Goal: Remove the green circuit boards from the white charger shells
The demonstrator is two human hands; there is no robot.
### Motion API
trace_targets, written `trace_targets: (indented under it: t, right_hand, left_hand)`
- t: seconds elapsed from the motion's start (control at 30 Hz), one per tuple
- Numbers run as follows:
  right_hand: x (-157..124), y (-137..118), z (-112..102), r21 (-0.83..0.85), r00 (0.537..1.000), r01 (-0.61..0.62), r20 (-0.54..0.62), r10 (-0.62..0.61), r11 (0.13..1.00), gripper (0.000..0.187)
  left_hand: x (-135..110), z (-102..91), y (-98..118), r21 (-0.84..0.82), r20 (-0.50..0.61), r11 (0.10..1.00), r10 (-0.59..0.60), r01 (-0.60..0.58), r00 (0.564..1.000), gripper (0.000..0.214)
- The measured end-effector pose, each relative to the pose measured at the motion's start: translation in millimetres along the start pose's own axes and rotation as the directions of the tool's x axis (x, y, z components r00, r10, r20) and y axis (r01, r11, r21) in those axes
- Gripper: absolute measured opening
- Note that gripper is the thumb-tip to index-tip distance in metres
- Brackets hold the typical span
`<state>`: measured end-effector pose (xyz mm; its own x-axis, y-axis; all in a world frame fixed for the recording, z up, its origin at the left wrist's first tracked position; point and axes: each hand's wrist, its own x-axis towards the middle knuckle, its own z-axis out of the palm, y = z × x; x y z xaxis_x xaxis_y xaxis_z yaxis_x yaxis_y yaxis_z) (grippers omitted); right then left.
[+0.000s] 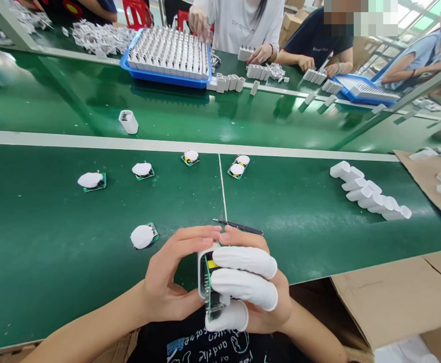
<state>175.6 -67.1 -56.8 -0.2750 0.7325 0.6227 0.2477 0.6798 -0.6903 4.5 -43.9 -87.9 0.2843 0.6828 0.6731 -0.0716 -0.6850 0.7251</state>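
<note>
My left hand (169,277) is closed round a white plastic housing (200,277), its open end facing right. With white finger cots on several fingers, my right hand (258,287) grips a green circuit board (207,282) at the housing's mouth. A yellow patch shows on the board; my fingers hide much of it, so how deep it sits is unclear. Black tweezers (243,228) lie just beyond my fingertips. To the left rests a circuit board with a round white pad (142,236). More padded boards sit farther back, one (239,167) carrying two pads.
A slanting row of white housings (375,196) stands at the right, near a cardboard sheet (428,181). One upright housing (128,122) is beyond the pale strip. Co-workers sit opposite, near a blue tray (167,76) of white parts. A cardboard box (390,297) is at lower right.
</note>
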Motion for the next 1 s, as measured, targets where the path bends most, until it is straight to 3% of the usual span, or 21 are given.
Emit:
trace_targets:
  t: [0.17,0.23,0.3,0.37,0.43,0.53,0.67,0.8,0.9,1.0]
  right_hand:
    - [3,10,-2,-0.049,0.996,0.08,0.042,-0.078,0.996,0.036]
    - [-1,12,-2,-0.007,0.999,0.015,0.041,-0.015,1.0,0.039]
    - [-7,11,2,0.117,0.992,-0.128,0.036,0.125,0.985,0.051]
    - [-12,8,7,0.308,0.946,-0.323,0.064,0.319,0.895,0.067]
    - [-13,5,11,0.471,0.871,-0.48,0.154,0.466,0.74,0.072]
    - [-8,2,15,0.557,0.823,-0.548,0.225,0.522,0.624,0.063]
    - [0,2,16,0.528,0.812,-0.552,0.163,0.561,0.646,0.056]
    - [1,4,17,0.485,0.811,-0.562,0.164,0.561,0.67,0.05]
    - [-5,7,18,0.347,0.868,-0.484,0.072,0.492,0.803,0.056]
    - [-12,7,21,0.078,0.946,-0.306,-0.085,0.312,0.949,0.06]
  left_hand:
    - [1,0.2,-2,0.068,-0.003,0.998,-0.01,0.01,1.0,0.059]
    - [2,1.5,-3,0.086,-0.005,0.996,-0.028,0.028,1.0,0.058]
    - [4,3.1,-5,0.089,-0.024,0.996,-0.006,0.009,1.0,0.057]
    - [6,4.2,-8,0.117,-0.056,0.992,0.062,-0.055,0.997,0.056]
    - [8,4.1,-10,0.19,-0.066,0.974,0.141,-0.126,0.988,0.053]
    - [9,2.2,-13,0.304,-0.019,0.93,0.224,-0.208,0.974,0.045]
    - [9,1.0,-13,0.421,-0.007,0.867,0.298,-0.268,0.954,0.037]
    - [8,4.2,-13,0.473,-0.055,0.842,0.321,-0.258,0.946,0.044]
    - [5,7.2,-15,0.388,-0.177,0.915,0.196,-0.115,0.964,0.052]
    - [2,8.5,-17,0.309,-0.274,0.951,0.101,-0.012,0.956,0.057]
